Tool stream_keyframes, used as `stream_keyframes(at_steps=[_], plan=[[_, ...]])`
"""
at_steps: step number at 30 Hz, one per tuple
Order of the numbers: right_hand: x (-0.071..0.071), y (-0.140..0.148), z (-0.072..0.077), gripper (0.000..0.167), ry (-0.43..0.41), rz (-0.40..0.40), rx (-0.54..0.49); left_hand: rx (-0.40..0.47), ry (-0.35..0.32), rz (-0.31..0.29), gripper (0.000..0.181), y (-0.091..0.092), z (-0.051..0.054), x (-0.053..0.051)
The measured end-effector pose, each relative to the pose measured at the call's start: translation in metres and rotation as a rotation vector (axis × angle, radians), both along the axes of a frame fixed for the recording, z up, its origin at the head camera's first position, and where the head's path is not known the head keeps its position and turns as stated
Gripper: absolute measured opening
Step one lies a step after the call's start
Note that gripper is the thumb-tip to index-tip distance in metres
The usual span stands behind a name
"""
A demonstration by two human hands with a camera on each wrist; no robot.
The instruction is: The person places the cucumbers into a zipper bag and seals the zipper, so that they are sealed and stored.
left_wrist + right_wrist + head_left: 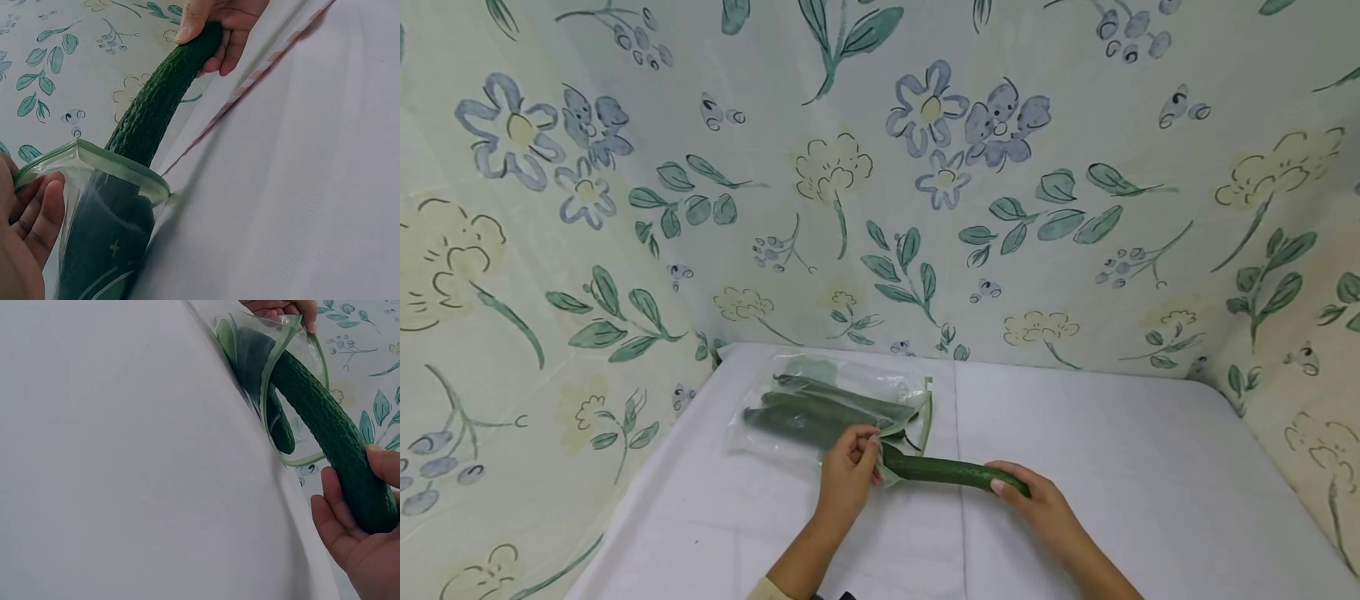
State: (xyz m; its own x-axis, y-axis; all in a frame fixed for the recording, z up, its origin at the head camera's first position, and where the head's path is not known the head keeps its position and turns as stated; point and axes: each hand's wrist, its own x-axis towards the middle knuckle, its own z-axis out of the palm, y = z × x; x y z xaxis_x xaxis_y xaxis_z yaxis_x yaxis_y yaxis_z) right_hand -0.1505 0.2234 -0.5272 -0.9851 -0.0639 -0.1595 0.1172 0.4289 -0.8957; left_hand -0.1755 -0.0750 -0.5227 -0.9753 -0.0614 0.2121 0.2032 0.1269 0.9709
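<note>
A long dark green cucumber (940, 472) lies partly inside a clear zip bag (752, 442), its near part sticking out of the bag's mouth. My right hand (1033, 500) grips the outer end, thumb on one side and fingers on the other, as the right wrist view also shows. With my left hand (850, 471) I pinch the bag's green-edged rim (125, 165) and hold the mouth apart. Several more cucumbers (820, 412) lie within the bag; the end of one (282, 431) shows at the opening in the right wrist view.
A white cloth (1075, 433) covers the table, with a crease running front to back. Floral fabric (850, 208) hangs behind and along both sides. A small dark object (847, 596) peeks in at the bottom edge, too cut off to identify.
</note>
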Motion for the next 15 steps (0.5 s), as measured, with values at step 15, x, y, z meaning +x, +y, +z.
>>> stream_keyframes(at_steps=[15], plan=[[-0.004, -0.020, 0.000, 0.043, 0.029, 0.065, -0.045, 0.035, 0.017, -0.007, 0.015, 0.000, -0.001, -0.001]])
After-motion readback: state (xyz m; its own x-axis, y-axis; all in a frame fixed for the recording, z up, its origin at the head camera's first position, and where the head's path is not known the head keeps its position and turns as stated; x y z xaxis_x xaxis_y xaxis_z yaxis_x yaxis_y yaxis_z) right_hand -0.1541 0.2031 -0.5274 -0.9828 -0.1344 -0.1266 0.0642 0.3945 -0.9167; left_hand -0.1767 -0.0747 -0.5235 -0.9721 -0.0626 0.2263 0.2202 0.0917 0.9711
